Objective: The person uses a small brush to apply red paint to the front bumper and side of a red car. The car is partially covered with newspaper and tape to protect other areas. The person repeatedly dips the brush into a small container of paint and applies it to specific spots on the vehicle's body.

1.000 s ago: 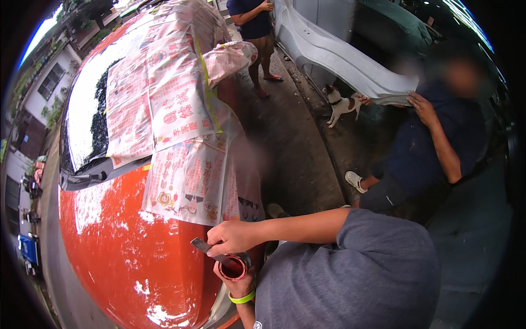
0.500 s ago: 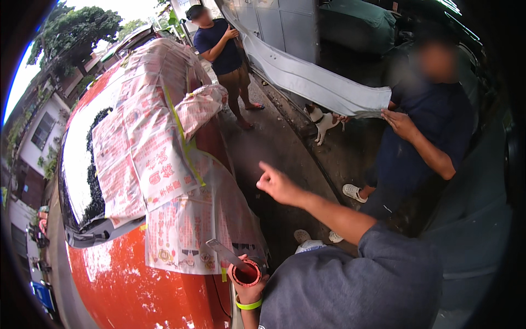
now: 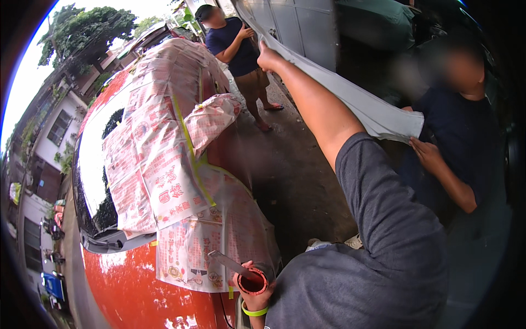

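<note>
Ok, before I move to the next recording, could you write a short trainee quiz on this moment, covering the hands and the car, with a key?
1. Which item does the left hand hold?
A) a roll of tape
B) a red-rimmed cup with a flat stick in it
C) a spray gun

2. True or false: the right hand is also on the cup.

3. Short answer: what colour is the bare bodywork of the car beside the printed sheets?

Key: 1. B. 2. False; that arm is stretched out, well away from the cup. 3. Orange-red.
</note>
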The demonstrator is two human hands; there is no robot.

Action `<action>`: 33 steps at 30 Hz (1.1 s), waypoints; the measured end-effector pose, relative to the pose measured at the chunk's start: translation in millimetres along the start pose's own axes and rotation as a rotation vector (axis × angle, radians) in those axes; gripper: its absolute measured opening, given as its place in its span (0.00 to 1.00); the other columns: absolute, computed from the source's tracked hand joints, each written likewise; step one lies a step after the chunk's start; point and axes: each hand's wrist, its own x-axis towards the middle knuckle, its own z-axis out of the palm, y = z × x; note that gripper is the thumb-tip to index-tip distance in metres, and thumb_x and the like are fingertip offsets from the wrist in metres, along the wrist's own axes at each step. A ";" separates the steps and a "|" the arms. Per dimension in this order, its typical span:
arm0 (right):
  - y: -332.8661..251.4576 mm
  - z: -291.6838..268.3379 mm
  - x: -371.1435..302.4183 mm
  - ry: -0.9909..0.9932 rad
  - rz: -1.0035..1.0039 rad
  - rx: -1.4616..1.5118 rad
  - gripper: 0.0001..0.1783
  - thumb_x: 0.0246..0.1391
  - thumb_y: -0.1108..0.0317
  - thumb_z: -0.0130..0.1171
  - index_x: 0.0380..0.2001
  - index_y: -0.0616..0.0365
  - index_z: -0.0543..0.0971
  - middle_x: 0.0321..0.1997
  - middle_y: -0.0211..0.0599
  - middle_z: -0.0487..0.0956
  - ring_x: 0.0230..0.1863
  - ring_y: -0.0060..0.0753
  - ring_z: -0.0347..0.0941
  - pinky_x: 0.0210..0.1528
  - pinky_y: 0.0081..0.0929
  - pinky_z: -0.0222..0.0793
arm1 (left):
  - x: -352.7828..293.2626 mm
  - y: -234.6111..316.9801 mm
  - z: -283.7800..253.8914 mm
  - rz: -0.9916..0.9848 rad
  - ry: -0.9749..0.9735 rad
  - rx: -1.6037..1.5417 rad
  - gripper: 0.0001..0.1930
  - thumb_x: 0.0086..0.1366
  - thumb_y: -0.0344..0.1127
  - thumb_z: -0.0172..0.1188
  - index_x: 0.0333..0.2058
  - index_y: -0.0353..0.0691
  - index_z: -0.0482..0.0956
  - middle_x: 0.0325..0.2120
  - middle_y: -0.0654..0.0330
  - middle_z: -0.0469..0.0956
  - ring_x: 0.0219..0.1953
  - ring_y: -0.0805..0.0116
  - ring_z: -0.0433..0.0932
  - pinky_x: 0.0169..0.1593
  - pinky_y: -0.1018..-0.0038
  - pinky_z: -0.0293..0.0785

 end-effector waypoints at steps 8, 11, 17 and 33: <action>-33.9 -31.1 22.7 0.024 -0.010 0.239 0.55 0.53 0.75 0.49 0.83 0.43 0.41 0.20 0.36 0.75 0.16 0.32 0.71 0.17 0.35 0.67 | 7.7 -1.5 10.6 0.014 0.101 0.020 0.53 0.38 0.34 0.83 0.64 0.37 0.63 0.60 0.52 0.71 0.64 0.54 0.70 0.71 0.55 0.63; -27.3 -26.5 7.7 0.132 -0.145 0.314 0.54 0.52 0.72 0.51 0.82 0.48 0.45 0.23 0.38 0.77 0.17 0.33 0.72 0.20 0.36 0.69 | 11.6 -3.5 15.0 0.008 0.103 0.042 0.54 0.38 0.36 0.84 0.64 0.37 0.63 0.60 0.53 0.71 0.64 0.54 0.71 0.70 0.55 0.63; 74.1 105.4 -154.1 -0.103 -0.246 0.451 0.45 0.56 0.74 0.50 0.78 0.50 0.55 0.32 0.46 0.83 0.20 0.36 0.75 0.25 0.40 0.74 | 17.9 -6.6 23.0 -0.018 0.115 0.062 0.54 0.41 0.46 0.86 0.64 0.37 0.63 0.59 0.53 0.71 0.63 0.54 0.71 0.69 0.56 0.65; 213.5 155.3 -615.6 -1.486 -0.219 -0.187 0.33 0.69 0.40 0.51 0.35 0.61 0.89 0.36 0.49 0.87 0.43 0.56 0.84 0.51 0.53 0.75 | -25.5 -28.7 -23.2 -0.128 0.035 -0.126 0.53 0.39 0.29 0.78 0.67 0.39 0.60 0.61 0.52 0.70 0.62 0.57 0.72 0.69 0.59 0.67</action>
